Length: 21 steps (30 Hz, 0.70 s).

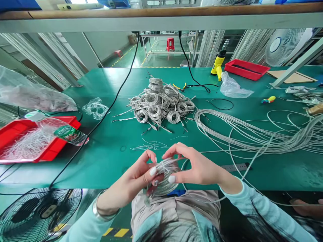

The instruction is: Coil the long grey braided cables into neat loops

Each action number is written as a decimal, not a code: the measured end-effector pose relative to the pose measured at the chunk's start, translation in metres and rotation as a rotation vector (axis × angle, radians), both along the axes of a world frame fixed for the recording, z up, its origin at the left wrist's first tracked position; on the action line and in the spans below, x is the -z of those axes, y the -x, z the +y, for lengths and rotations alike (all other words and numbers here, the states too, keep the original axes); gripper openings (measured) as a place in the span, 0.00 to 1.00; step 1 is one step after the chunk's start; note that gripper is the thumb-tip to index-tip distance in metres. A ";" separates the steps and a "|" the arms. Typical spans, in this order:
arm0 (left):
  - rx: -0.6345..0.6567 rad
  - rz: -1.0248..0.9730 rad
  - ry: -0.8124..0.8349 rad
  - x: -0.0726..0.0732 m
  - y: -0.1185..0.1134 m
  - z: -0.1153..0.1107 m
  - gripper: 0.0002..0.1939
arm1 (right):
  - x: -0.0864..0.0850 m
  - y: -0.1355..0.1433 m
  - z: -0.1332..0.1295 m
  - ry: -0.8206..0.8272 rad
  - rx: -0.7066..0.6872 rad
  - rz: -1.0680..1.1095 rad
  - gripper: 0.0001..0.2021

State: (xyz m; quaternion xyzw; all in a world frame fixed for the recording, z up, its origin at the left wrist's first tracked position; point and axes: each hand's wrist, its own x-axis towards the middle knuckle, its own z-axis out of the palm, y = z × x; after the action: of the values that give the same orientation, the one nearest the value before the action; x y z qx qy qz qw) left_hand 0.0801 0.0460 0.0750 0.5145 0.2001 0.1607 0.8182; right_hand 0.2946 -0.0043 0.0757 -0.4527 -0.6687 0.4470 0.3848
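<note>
A coil of clear-grey cable (165, 178) is between my two hands, just over the table's front edge. My left hand (137, 178) grips the coil's left side, thumb on top. My right hand (199, 166) holds its right side with thumb and fingers around the turns. From the coil a loose cable runs off to the right. Beyond my hands, thin wire ties (151, 146) lie scattered on the green table (108, 148). Further back is a heap of small wound cable coils (156, 104) with stripped ends sticking out.
Long loose cables (242, 137) cover the right side, with a steel ruler (234, 167) nearby. At left are a red tray (50, 153), a bottle (68, 133) and a hanging black cord (101, 121). Behind stand a yellow heat gun (217, 65) and a red tray (246, 71).
</note>
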 end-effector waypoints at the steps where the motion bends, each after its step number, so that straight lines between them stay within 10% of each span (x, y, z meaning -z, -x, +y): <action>1: 0.027 0.015 -0.035 0.000 0.001 -0.001 0.10 | -0.002 0.002 -0.001 -0.042 0.019 -0.006 0.21; 21: -0.024 -0.114 -0.009 -0.005 -0.003 -0.030 0.19 | -0.017 0.017 -0.022 -0.488 0.081 -0.023 0.10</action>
State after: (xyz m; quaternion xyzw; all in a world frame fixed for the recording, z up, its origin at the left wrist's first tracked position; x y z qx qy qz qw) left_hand 0.0827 0.0162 0.0796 0.5057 0.1586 0.2007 0.8239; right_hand 0.2776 -0.0261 0.0926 -0.3780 -0.7423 0.2514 0.4928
